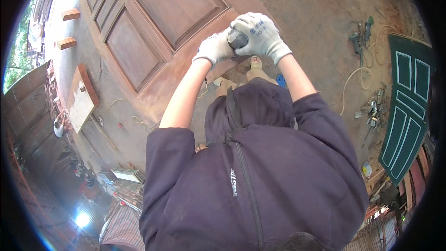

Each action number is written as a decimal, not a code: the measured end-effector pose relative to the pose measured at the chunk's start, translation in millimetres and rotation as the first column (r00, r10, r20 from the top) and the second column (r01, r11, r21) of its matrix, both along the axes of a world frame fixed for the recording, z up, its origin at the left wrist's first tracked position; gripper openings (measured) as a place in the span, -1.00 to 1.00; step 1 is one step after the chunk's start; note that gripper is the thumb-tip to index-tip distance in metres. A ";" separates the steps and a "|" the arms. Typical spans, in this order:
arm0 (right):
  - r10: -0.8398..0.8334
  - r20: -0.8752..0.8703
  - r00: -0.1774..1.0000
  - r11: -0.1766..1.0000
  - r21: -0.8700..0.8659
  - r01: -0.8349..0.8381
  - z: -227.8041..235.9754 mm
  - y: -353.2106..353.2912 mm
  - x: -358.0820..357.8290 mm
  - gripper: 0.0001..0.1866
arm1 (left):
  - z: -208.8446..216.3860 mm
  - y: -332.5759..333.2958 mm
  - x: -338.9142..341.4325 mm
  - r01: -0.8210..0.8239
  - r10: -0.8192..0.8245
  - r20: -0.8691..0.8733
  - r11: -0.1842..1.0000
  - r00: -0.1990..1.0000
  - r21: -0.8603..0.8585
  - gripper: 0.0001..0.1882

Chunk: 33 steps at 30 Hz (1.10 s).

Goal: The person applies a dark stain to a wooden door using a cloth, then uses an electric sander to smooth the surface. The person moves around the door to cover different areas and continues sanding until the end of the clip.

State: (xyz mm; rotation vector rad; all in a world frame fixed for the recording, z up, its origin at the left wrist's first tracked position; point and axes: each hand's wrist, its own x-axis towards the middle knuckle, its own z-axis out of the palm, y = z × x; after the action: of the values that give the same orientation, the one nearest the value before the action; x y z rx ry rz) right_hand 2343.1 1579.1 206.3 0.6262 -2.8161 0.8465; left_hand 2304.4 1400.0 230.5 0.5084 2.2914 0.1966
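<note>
Both my hands wear white knit gloves and close around one dark grey rounded tool (238, 40), which looks like a small power sander; its underside is hidden. My left hand (215, 49) wraps its left side. My right hand (258, 32) covers its top and right side. They are over the near edge of a large brown wooden panelled door (176, 7), which spreads out ahead and to the left with several recessed panels. Whether the tool touches the wood cannot be made out. A thin cord (206, 86) hangs below my left wrist.
A dark green panel with white outlines (409, 102) leans at the right. Near it lie corded power tools (360, 42), a pale hose (348, 83) and a pile of metal pieces (374, 111). Wood blocks (67, 42) and a board (81, 100) stand at the left.
</note>
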 end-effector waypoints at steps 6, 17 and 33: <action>0.069 -0.036 0.997 0.997 -0.038 -0.070 -5.2 -49.1 -41.0 -0.54 | -22.4 -54.5 -19.9 -0.055 0.073 -0.195 0.994 0.978 0.097 -0.51; 0.063 -0.076 0.995 0.986 -0.150 -0.074 -11.7 -53.7 63.6 -0.49 | -17.7 -59.1 78.8 -0.098 0.096 -0.020 0.990 0.995 -0.104 -0.28; -0.081 -0.148 0.986 0.997 -0.010 0.080 -10.6 -4.0 -3.1 -0.39 | -10.5 -2.8 -2.1 0.011 0.002 -0.170 0.997 0.986 0.075 -0.39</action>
State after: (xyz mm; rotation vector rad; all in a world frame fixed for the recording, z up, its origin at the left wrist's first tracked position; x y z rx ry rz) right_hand 2340.0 1575.1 195.7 0.5468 -2.6856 0.7575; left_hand 2302.3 1397.2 220.1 0.5889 2.4556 0.2476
